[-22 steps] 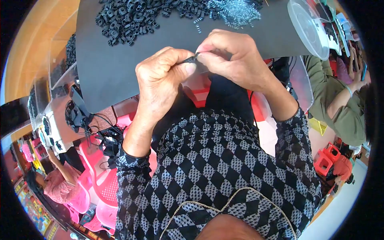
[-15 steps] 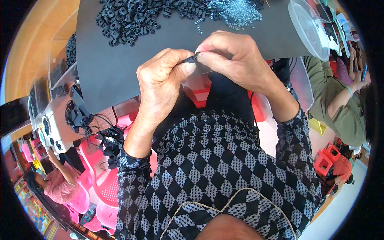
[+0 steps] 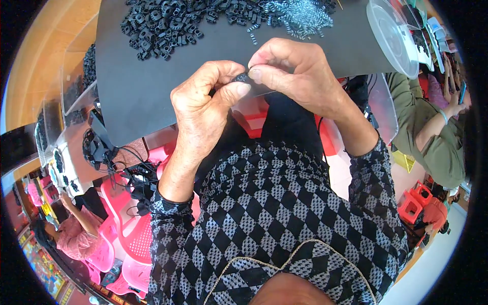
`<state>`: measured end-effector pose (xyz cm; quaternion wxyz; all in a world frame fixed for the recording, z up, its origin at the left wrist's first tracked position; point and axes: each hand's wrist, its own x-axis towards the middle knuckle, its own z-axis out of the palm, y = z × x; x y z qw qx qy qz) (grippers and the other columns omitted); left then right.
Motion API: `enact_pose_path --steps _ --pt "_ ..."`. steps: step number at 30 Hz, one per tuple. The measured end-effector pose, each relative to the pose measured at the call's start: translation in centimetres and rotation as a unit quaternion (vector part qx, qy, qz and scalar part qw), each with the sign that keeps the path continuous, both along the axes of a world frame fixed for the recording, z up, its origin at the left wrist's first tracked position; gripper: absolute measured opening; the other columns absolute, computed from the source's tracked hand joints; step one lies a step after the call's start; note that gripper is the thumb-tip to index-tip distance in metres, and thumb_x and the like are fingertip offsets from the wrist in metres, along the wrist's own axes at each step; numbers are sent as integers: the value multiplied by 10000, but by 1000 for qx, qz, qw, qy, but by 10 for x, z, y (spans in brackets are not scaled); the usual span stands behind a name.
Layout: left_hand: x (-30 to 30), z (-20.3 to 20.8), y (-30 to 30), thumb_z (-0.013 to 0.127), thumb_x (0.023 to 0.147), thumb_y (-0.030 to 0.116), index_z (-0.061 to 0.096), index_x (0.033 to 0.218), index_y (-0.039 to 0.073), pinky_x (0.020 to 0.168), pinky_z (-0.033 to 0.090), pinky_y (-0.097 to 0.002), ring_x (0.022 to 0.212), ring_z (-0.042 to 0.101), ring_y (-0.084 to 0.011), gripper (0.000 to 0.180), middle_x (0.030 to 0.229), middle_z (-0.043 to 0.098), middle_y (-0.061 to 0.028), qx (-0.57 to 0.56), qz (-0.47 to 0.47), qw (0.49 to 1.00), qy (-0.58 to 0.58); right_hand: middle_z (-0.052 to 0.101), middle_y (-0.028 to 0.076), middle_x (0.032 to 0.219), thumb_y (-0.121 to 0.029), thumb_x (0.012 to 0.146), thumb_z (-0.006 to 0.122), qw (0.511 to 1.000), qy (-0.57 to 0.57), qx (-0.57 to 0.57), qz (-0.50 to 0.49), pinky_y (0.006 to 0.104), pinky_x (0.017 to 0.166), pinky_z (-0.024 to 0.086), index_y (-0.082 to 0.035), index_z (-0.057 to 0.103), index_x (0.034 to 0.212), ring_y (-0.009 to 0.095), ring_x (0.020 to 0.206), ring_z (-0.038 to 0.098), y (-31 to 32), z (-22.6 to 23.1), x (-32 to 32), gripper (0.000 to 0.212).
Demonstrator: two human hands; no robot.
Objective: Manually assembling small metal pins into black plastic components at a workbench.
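Over the near edge of the dark table, my left hand (image 3: pixel 206 99) pinches a small black plastic part (image 3: pixel 241 78), probably a piece of a cord lock, between thumb and forefinger. My right hand (image 3: pixel 297 76) meets it from the right, thumb and forefinger pinched together at the part's end. What lies between the right fingertips is mostly hidden. Beyond my hands a heap of similar black plastic pieces (image 3: pixel 160 25) covers the back of the table. Beside it on the right lies a pile of small silvery coil springs (image 3: pixel 302 18), with a few springs strayed toward me.
A clear round plastic lid or tub (image 3: pixel 389 38) sits at the table's right edge. Clear bins with black parts (image 3: pixel 76 91) stand to the left, near tangled black cables (image 3: pixel 96 147). Pink chairs (image 3: pixel 134 236) are at lower left. Co-workers sit on both sides.
The black part has turned between my fingers and shows less of its length. My right fingertips have shifted slightly on its end, and my left hand has tilted a little.
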<state>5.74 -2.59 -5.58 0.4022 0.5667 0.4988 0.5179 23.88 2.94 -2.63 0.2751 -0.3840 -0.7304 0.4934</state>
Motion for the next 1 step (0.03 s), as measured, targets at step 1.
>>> enact_pose_path --steps 1 --pt "0 0 0 706 774 8 668 994 -3 601 485 -191 693 576 -75 224 801 650 -18 0 0 1000 0 629 -4 785 -73 848 636 1000 12 -15 3 205 654 480 -22 638 944 61 740 584 0 -3 1 109"
